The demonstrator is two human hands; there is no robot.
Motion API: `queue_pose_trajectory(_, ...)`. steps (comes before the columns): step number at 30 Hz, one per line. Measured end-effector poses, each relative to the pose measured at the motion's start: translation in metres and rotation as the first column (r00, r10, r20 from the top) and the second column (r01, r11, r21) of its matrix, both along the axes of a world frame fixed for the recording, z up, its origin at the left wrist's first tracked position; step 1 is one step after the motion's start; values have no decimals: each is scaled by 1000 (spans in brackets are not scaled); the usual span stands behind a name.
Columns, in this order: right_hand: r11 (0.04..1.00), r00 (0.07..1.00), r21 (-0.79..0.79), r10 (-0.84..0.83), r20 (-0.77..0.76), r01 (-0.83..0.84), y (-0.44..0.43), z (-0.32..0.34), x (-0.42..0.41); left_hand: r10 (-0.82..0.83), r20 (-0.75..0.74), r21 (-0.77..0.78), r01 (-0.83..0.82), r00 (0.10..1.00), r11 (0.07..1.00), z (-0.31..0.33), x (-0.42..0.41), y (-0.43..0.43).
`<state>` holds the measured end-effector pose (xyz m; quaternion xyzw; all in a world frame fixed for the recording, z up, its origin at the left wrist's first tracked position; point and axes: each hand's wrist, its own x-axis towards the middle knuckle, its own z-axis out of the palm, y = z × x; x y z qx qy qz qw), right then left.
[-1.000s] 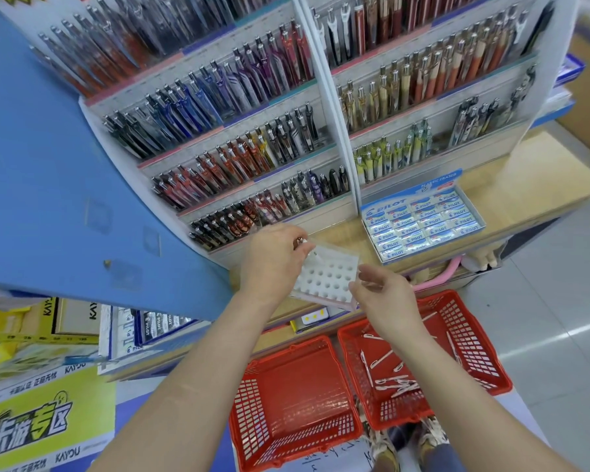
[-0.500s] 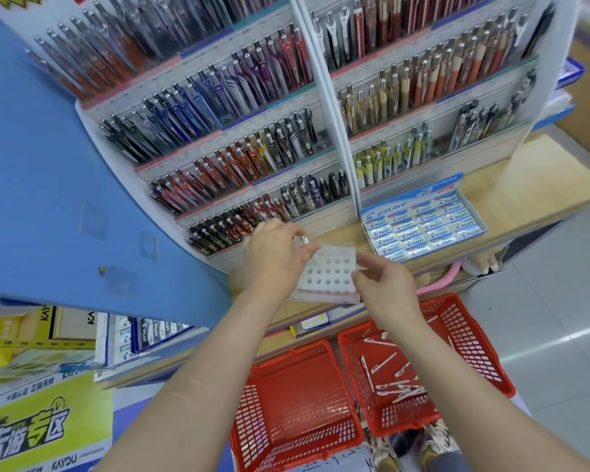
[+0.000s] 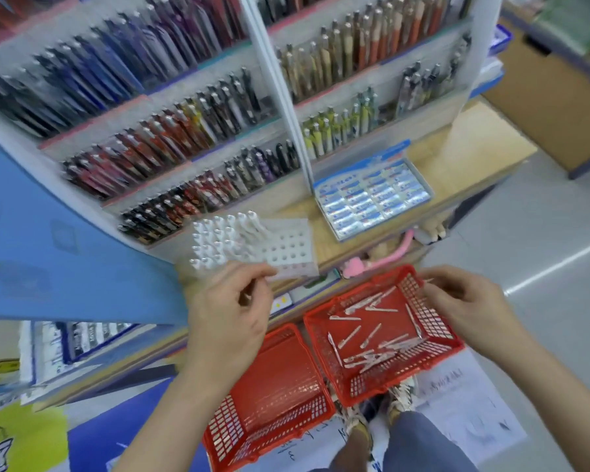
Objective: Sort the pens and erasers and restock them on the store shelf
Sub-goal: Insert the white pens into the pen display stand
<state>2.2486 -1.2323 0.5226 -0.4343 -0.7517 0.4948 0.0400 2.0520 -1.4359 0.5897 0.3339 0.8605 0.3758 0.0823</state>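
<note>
Both hands blur: left hand [image 3: 230, 311] pinches the pen tray [image 3: 288, 248]; right hand [image 3: 467, 303] curls over the red basket [image 3: 435, 323], hold unclear

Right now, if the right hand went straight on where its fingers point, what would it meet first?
Likely the mesh wall of the red basket holding white pens: the right hand points left at its rim. Depth is unclear; it may pass above.

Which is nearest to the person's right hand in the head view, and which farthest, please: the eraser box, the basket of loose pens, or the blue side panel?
1. Basket of loose pens, just below-left; the right hand is over its right rim.
2. Eraser box, on the wooden shelf, ahead and left.
3. Blue side panel, far left.
</note>
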Motion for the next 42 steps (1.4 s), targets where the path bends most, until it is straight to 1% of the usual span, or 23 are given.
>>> queue_pose_trajectory(3, 999, 990, -13, -38, 139, 41, 6, -20, 48, -66, 157, -94, 82, 985, 992, -36, 23, 1)
queue_pose_trajectory(6, 997, 976, -25, -72, 207, 79, 7, -52, 79, -140, 260, -216, 199, 955, 956, -93, 45, 6)
queue_pose_trajectory(9, 997, 961, -20, -62, 270, 70, 9, -107, 98, -187, 323, -309, 290, 928, 906, -161, 67, 17)
queue_pose_trajectory(11, 999, 954, -14, -27, 299, 33, 11, -160, 105, -189, 356, -361, 321, 915, 875, -217, 80, 25)
queue_pose_trajectory(15, 997, 943, 35, 53, 328, -68, 17, -288, 110, -227, 355, -468, 383, 907, 797, -356, 102, 43)
queue_pose_trajectory(17, 989, 936, 44, 116, 332, -139, 16, -357, 110, -233, 355, -562, 406, 906, 721, -432, 113, 52)
queue_pose_trajectory(19, 973, 922, 48, 197, 333, -225, 16, -425, 112, -216, 369, -619, 412, 904, 668, -503, 122, 58)
queue_pose_trajectory(21, 949, 898, 59, 271, 347, -310, 16, -487, 111, -276, 336, -655, 434, 900, 618, -571, 125, 61)
queue_pose_trajectory(23, 920, 874, 73, 338, 350, -385, 17, -544, 103, -359, 288, -708, 450, 888, 544, -630, 122, 62)
queue_pose_trajectory(25, 895, 858, 95, 381, 345, -436, 21, -596, 90, -400, 251, -766, 433, 881, 474, -680, 115, 64)
queue_pose_trajectory(27, 858, 830, 130, 427, 358, -497, 26, -643, 72, -409, 229, -805, 408, 883, 430, -728, 106, 67)
queue_pose_trajectory(29, 811, 777, 145, 466, 424, -566, 30, -682, 50, -383, 244, -822, 399, 891, 406, -772, 98, 70)
queue_pose_trajectory(31, 762, 706, 143, 488, 513, -631, 34, -716, 30, -352, 221, -836, 363, 909, 412, -807, 91, 72)
queue_pose_trajectory(33, 738, 665, 149, 477, 575, -658, 41, -746, 13, -316, 172, -839, 307, 933, 449, -833, 87, 72)
queue_pose_trajectory(35, 716, 641, 174, 454, 619, -676, 49, -769, 4, -298, 128, -844, 262, 946, 467, -847, 88, 71)
queue_pose_trajectory(39, 665, 641, 273, 402, 654, -695, 61, -782, -9, -362, -33, -839, 171, 932, 517, -855, 87, 72)
queue_pose_trajectory(40, 659, 642, 286, 392, 659, -695, 62, -780, -13, -378, -37, -843, 175, 925, 509, -856, 86, 73)
queue_pose_trajectory(42, 632, 612, 293, 373, 697, -718, 62, -778, -17, -408, 20, -861, 223, 913, 456, -856, 86, 75)
